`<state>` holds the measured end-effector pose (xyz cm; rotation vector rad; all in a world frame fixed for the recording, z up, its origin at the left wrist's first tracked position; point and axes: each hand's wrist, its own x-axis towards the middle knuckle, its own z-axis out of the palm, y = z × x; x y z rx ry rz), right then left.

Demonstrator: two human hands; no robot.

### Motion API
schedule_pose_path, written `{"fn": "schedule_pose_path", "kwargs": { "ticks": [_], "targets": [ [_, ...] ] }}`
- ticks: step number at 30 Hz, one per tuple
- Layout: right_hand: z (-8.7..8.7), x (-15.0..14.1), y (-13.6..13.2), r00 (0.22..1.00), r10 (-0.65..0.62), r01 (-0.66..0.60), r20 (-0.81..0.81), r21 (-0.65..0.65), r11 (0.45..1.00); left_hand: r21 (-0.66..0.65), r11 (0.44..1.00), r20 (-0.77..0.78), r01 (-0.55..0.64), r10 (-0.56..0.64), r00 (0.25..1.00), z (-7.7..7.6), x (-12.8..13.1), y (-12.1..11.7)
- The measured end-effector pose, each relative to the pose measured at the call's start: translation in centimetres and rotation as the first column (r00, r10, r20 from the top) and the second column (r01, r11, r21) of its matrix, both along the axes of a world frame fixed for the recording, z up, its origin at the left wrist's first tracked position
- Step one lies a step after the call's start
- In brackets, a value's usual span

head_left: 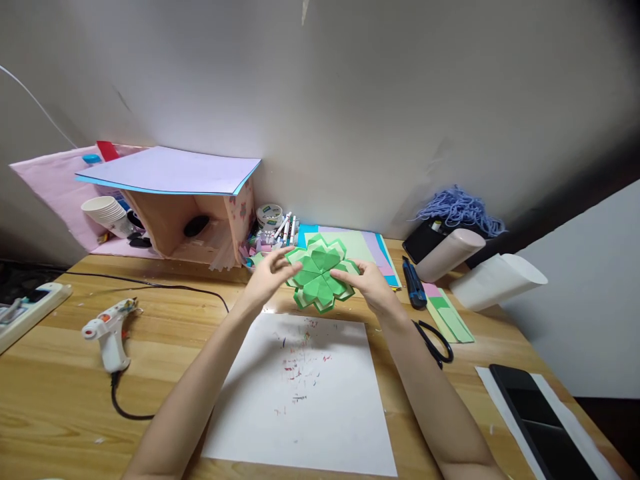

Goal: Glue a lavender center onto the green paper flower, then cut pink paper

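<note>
A layered green paper flower [320, 273] is held up over the far end of a white sheet, its folded petals facing me. My right hand [367, 283] pinches its right side, thumb on the front and fingers behind. At the opposite edge, my left hand [273, 273] has its thumb over the petals and its fingers curled around the rim; parts of those fingers are hidden. Below the flower lies the white paper sheet [330, 400], marked with red, blue and dark streaks.
A glue gun [113, 337] with its cord stands at left, near a power strip [35, 310]. Behind are a pink box [240, 213], markers [286, 227] and coloured paper [367, 247]. At right lie a utility knife [414, 283], black-handled scissors [437, 343], paper rolls [495, 280] and a phone [537, 413].
</note>
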<state>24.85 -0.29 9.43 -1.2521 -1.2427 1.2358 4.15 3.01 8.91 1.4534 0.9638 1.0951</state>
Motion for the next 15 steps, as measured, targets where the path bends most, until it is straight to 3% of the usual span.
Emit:
{"fn": "schedule_pose_path", "kwargs": {
  "ticks": [2,6,15],
  "targets": [
    [-0.27,-0.13,0.03,1.000,0.024,-0.024,-0.011,0.001,1.000,-0.121,0.984,0.074,0.128,-0.120,0.990,0.04,0.98,-0.91],
    [-0.55,-0.34,0.14,0.998,0.058,-0.058,0.010,-0.014,0.998,-0.284,0.953,0.138,0.104,-0.067,0.988,-0.45,1.51,-1.31],
    [-0.50,0.04,0.14,0.980,0.143,-0.143,0.137,-0.014,0.990,-0.316,0.940,0.001,0.129,-0.135,0.991,-0.66,0.63,-0.82]
  ]
}}
